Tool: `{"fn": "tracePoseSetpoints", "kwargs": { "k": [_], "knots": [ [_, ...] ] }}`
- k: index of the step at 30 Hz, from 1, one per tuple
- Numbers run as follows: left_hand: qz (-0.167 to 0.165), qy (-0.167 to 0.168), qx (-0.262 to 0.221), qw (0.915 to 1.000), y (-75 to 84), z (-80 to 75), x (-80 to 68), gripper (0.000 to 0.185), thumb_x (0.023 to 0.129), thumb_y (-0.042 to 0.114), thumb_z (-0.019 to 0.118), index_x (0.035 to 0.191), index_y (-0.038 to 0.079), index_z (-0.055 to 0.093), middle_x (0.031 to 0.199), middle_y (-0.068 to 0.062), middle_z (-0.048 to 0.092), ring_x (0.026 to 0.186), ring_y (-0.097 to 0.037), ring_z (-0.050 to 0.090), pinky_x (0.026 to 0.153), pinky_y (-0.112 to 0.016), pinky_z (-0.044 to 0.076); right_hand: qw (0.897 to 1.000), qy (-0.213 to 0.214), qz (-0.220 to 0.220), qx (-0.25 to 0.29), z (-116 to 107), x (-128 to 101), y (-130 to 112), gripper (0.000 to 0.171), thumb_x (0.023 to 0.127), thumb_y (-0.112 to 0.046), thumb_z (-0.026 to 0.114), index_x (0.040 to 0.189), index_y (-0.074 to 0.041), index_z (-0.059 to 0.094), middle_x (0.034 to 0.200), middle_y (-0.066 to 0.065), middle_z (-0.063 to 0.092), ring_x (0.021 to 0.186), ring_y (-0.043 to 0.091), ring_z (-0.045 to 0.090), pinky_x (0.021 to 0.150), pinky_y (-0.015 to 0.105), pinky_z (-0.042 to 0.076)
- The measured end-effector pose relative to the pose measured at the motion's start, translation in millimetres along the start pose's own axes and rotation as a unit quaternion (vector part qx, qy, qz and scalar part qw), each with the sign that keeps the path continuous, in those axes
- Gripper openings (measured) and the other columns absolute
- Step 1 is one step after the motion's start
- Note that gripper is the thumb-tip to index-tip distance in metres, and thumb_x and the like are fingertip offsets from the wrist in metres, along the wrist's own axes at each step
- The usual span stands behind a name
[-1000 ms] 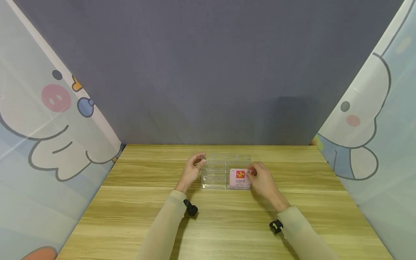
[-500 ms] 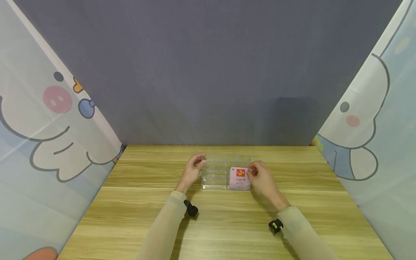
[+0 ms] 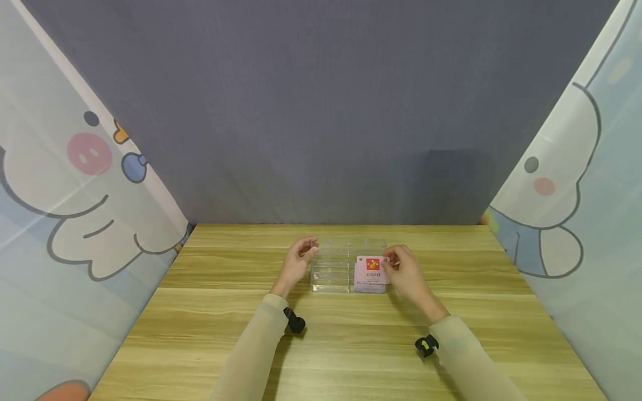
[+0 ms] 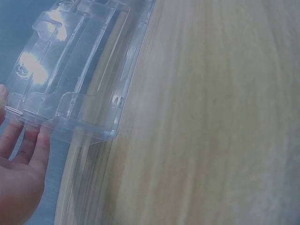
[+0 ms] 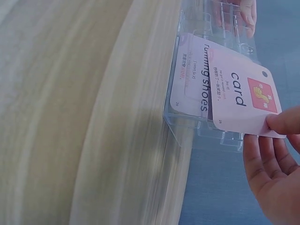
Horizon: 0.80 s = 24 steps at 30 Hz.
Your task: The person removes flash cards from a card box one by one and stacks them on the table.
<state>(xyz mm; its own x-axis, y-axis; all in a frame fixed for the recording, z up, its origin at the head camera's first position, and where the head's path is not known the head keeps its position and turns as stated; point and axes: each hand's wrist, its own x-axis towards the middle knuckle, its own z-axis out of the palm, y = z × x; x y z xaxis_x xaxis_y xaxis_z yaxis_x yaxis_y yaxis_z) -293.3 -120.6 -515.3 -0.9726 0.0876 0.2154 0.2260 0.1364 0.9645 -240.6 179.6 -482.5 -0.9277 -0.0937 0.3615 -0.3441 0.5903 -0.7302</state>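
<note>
Currently the right hand (image 3: 408, 275) is pinching the far corner of a thin, light, bendy pink "card" flashcard (image 5: 243, 101) just above the stack (image 5: 192, 79) in the clear plastic tray (image 3: 333, 267), while the left hand's straight fingers (image 4: 28, 140) are steadying the tray's opposite end.

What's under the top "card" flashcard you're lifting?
Under the lifted card, pinched by the right hand, another pink card reading "running shoes" lies in the clear tray. Anything below that one is covered.

Pink card (image 3: 373, 268); clear tray (image 3: 336, 264); wood-grain table (image 3: 351, 345)
</note>
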Motion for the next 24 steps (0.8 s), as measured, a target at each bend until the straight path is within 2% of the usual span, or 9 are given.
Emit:
{"fn": "tracePoseSetpoints", "kwargs": {
  "k": [7, 14, 24],
  "knots": [
    [0.009, 0.0, 0.005, 1.0, -1.7, 1.0, -0.4, 0.036, 0.103, 0.008, 0.06, 0.137, -0.003, 0.057, 0.125, -0.022, 0.063, 0.115, -0.035, 0.059, 0.098, -0.05, 0.049, 1.0, -0.015, 0.014, -0.001, -1.4, 0.1, -2.6, 0.016, 0.094, 0.004, 0.069, 0.107, -0.003, 0.064, 0.097, 0.008, 0.062, 0.089, 0.023, 0.059, 0.073, 0.031, 0.052],
    [-0.003, -0.002, 0.006, 1.0, -0.6, 0.0, -1.1, 0.036, 0.103, 0.012, 0.061, 0.136, -0.002, 0.058, 0.123, -0.016, 0.065, 0.114, -0.028, 0.061, 0.097, -0.044, 0.05, 1.0, -0.024, 0.013, 0.007, -3.6, 0.2, -4.0, 0.015, 0.094, 0.005, 0.067, 0.106, -0.002, 0.062, 0.094, 0.009, 0.061, 0.087, 0.023, 0.058, 0.069, 0.027, 0.05],
    [-0.013, -0.007, -0.002, 0.9999, -1.2, -0.2, -0.8, 0.037, 0.103, 0.012, 0.06, 0.137, -0.002, 0.057, 0.125, -0.017, 0.064, 0.114, -0.029, 0.06, 0.097, -0.044, 0.05, 0.999, -0.031, 0.019, 0.016, -6.8, -0.7, -7.2, 0.015, 0.096, 0.004, 0.065, 0.108, -0.003, 0.062, 0.094, 0.008, 0.061, 0.089, 0.022, 0.057, 0.071, 0.029, 0.049]
  ]
}}
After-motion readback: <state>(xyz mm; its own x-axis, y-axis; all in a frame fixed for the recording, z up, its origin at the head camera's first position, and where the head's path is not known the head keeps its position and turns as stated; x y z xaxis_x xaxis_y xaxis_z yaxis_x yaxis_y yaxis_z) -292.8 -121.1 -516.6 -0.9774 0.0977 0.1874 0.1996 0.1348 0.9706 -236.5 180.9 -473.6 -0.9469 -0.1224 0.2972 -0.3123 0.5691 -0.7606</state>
